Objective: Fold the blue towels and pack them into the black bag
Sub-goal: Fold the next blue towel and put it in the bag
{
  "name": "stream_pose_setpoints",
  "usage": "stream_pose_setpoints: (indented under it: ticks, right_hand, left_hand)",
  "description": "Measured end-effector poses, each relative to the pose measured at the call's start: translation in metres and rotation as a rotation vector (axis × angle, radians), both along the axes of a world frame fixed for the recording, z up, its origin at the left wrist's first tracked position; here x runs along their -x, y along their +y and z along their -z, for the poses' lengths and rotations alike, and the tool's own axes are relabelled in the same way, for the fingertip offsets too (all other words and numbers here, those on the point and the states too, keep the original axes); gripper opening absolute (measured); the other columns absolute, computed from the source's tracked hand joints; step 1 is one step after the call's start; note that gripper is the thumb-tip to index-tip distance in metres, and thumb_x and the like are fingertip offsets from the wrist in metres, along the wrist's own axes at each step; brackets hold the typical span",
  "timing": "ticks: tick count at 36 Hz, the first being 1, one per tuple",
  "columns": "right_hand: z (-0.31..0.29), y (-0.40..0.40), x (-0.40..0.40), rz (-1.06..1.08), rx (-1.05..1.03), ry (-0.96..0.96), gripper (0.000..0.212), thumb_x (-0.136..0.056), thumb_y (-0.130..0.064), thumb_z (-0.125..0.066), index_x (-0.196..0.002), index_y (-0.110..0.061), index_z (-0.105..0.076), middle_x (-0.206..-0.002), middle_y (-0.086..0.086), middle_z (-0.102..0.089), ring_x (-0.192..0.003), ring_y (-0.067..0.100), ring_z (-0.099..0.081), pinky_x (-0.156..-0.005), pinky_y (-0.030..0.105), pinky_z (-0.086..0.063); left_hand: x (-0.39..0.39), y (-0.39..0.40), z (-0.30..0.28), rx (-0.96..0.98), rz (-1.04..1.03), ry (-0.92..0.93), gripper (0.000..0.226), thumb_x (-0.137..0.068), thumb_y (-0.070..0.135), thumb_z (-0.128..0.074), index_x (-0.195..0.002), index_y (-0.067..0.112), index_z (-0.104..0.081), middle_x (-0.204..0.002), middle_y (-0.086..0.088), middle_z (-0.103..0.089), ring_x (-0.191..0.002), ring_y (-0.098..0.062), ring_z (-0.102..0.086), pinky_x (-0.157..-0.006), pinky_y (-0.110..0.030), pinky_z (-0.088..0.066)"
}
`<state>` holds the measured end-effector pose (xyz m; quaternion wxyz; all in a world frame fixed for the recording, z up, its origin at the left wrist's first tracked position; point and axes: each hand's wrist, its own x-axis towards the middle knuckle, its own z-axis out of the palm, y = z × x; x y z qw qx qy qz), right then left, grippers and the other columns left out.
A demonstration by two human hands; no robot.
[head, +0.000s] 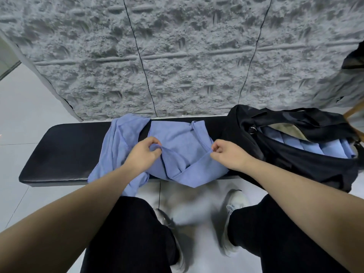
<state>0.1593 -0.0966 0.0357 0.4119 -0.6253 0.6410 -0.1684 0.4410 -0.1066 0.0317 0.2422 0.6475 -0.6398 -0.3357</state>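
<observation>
A crumpled blue towel (181,146) lies across the middle of the black bench (65,154). My left hand (143,152) pinches its left edge and my right hand (228,152) pinches its right edge, both near the bench's front. A second loose blue towel (120,142) lies to the left, partly under my left forearm and hanging over the bench's front edge. The black bag (291,154) stands open at the bench's right end, with several folded blue towels (323,146) lined up inside it.
A grey textured wall (177,56) rises directly behind the bench. Pale tiled floor (23,115) surrounds it. My knees in black trousers and white shoes (234,205) are below the bench's front edge. A wooden piece (352,111) shows at far right.
</observation>
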Motion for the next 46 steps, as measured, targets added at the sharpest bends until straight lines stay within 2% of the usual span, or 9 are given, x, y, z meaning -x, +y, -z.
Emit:
stream_pose_setpoints:
  ticks: [6, 9, 14, 18, 26, 31, 37, 41, 46]
  right_hand:
    - [0.016, -0.023, -0.001, 0.005, -0.047, 0.279, 0.008, -0.088, -0.019, -0.05, -0.081, -0.02, -0.053, -0.076, -0.003, -0.056, -0.075, 0.021, -0.054, -0.061, 0.029, -0.04]
    - [0.017, -0.033, -0.005, -0.085, -0.065, 0.428, 0.008, -0.09, -0.021, -0.046, -0.084, -0.022, -0.052, -0.084, -0.002, -0.059, -0.081, 0.023, -0.058, -0.067, 0.03, -0.044]
    - [0.014, -0.072, -0.014, 0.044, 0.168, 0.271, 0.009, -0.088, -0.026, -0.053, -0.093, -0.019, -0.058, -0.084, -0.007, -0.063, -0.082, 0.019, -0.06, -0.071, 0.032, -0.047]
    - [0.015, -0.111, -0.024, 0.123, 0.198, 0.062, 0.028, -0.093, -0.009, -0.046, -0.115, -0.015, -0.062, -0.11, -0.001, -0.064, -0.1, 0.015, -0.058, -0.084, 0.023, -0.041]
    - [0.021, -0.15, -0.036, -0.246, 0.123, 0.177, 0.043, -0.092, -0.004, -0.048, -0.129, -0.023, -0.06, -0.131, -0.005, -0.06, -0.119, 0.013, -0.055, -0.092, 0.017, -0.039]
    - [0.021, -0.164, -0.032, -0.382, 0.146, 0.335, 0.034, -0.092, -0.015, -0.055, -0.124, -0.025, -0.062, -0.105, -0.009, -0.058, -0.095, 0.011, -0.053, -0.075, 0.019, -0.037]
    - [0.022, -0.176, -0.027, -0.243, 0.158, 0.199, 0.008, -0.091, -0.021, -0.062, -0.092, -0.027, -0.068, -0.098, -0.005, -0.066, -0.088, 0.013, -0.058, -0.08, 0.025, -0.048]
    - [0.022, -0.181, -0.026, -0.16, 0.202, 0.18, 0.009, -0.095, -0.017, -0.057, -0.097, -0.019, -0.065, -0.099, -0.003, -0.064, -0.09, 0.014, -0.056, -0.069, 0.019, -0.037]
    - [0.025, -0.187, -0.015, -0.084, 0.3, 0.383, 0.01, -0.093, -0.014, -0.051, -0.101, -0.011, -0.054, -0.093, 0.006, -0.06, -0.082, 0.025, -0.052, -0.061, 0.033, -0.039]
  left_hand:
    - [0.005, -0.025, 0.021, -0.015, -0.178, -0.104, 0.005, -0.095, 0.016, -0.052, -0.095, 0.018, -0.056, -0.081, 0.007, -0.058, -0.069, -0.011, -0.054, -0.056, -0.029, -0.037]
    - [-0.001, -0.034, 0.034, -0.104, -0.113, -0.247, 0.009, -0.093, 0.016, -0.053, -0.095, 0.022, -0.058, -0.093, 0.0, -0.064, -0.086, -0.023, -0.059, -0.068, -0.036, -0.048]
    - [0.009, -0.058, 0.033, 0.179, -0.052, -0.348, 0.015, -0.091, 0.017, -0.053, -0.098, 0.021, -0.064, -0.11, -0.002, -0.059, -0.106, -0.028, -0.052, -0.088, -0.042, -0.043]
    - [0.033, -0.09, 0.028, 0.253, 0.014, -0.281, 0.019, -0.09, 0.009, -0.05, -0.1, 0.019, -0.063, -0.107, -0.003, -0.062, -0.101, -0.028, -0.054, -0.08, -0.036, -0.041]
    - [0.038, -0.138, 0.046, 0.177, 0.076, -0.337, 0.039, -0.092, 0.002, -0.044, -0.126, 0.017, -0.059, -0.122, -0.008, -0.062, -0.113, -0.029, -0.053, -0.092, -0.042, -0.044]
    - [0.021, -0.147, 0.056, 0.156, 0.114, -0.602, 0.032, -0.099, 0.022, -0.048, -0.129, 0.025, -0.059, -0.13, -0.005, -0.055, -0.125, -0.03, -0.043, -0.099, -0.044, -0.033]
    - [0.004, -0.153, 0.055, 0.118, 0.065, -0.531, 0.022, -0.1, 0.022, -0.046, -0.114, 0.024, -0.062, -0.127, -0.003, -0.053, -0.125, -0.027, -0.041, -0.097, -0.043, -0.031]
    - [-0.008, -0.156, 0.055, 0.086, 0.07, -0.542, 0.022, -0.1, 0.019, -0.044, -0.115, 0.024, -0.059, -0.128, -0.001, -0.053, -0.124, -0.027, -0.044, -0.094, -0.043, -0.029]
    - [-0.019, -0.16, 0.056, 0.053, 0.04, -0.554, 0.024, -0.1, 0.015, -0.041, -0.116, 0.023, -0.058, -0.124, -0.005, -0.058, -0.118, -0.032, -0.048, -0.09, -0.042, -0.03]
